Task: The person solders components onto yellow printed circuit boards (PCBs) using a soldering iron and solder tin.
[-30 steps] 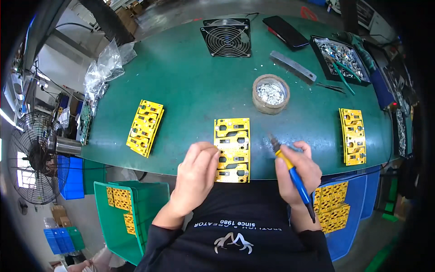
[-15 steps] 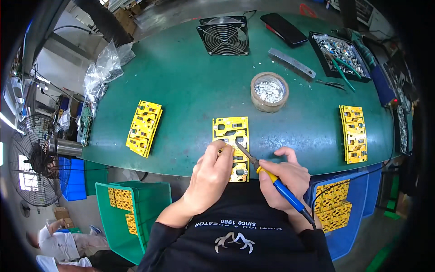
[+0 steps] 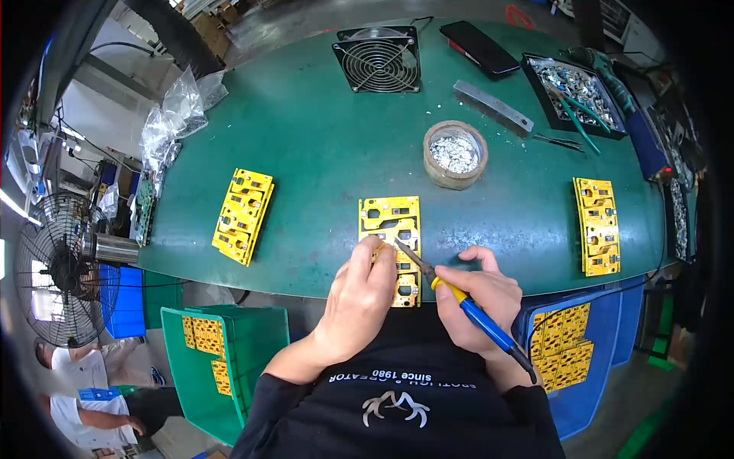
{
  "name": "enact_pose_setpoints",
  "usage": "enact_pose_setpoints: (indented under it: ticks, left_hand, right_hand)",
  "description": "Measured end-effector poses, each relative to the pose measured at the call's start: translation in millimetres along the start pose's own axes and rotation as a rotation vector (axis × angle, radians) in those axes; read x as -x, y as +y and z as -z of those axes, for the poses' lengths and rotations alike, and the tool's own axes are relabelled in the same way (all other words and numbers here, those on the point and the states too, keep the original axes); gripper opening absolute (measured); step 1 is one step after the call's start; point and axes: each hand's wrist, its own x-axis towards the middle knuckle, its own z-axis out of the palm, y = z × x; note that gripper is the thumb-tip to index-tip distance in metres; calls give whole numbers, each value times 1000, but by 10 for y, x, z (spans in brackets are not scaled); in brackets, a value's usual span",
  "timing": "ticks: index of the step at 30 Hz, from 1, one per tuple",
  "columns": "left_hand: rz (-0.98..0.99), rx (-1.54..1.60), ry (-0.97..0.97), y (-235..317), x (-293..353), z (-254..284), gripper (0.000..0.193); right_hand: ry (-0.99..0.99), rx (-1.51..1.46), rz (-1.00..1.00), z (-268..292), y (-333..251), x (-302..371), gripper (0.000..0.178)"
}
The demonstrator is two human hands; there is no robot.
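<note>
The left hand (image 3: 356, 300) hides part of the yellow board (image 3: 388, 232), whose contact with the soldering iron (image 3: 486, 327) seems unclear.

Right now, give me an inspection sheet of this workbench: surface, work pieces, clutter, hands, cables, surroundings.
Surface: green tabletop with small pale specks.
Work pieces: yellow circuit-board panel by the near edge; other yellow panels left and right.
Clutter: round container of silvery bits, metal bar, green-handled pliers on a black parts tray.
Hands: left hand at the panel's left side, grip unclear; right hand holds a soldering iron, its tip over the panel.
Cables: thin black cord at the right table edge.
Surroundings: green bin and blue bin holding yellow panels; wire-cage fan and two people at left.
</note>
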Motion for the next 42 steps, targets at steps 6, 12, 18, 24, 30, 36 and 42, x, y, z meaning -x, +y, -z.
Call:
enact_pose_setpoints:
  ticks: [6, 12, 18, 24, 30, 36, 42]
  left_hand:
    - [38, 5, -112, 13, -3, 69, 43]
    - [101, 47, -229, 23, 7, 142, 51]
    - [113, 35, -276, 32, 35, 152, 59]
    - [106, 4, -264, 40, 52, 138, 60]
    - [85, 0, -239, 7, 60, 107, 60]
    - [71, -22, -226, -48, 31, 140, 59]
    - [52, -4, -103, -91, -13, 125, 37]
  right_hand:
    - [-1, -1, 10, -7, -16, -22, 20]
    - [8, 34, 62, -9, 24, -8, 24]
    - [11, 37, 76, -15, 19, 19, 23]
    - [17, 5, -10, 47, -10, 19, 20]
    - [-1, -7, -14, 71, -10, 7, 18]
    - [137, 135, 13, 177, 97, -77, 27]
    - [248, 326, -21, 146, 219, -201, 30]
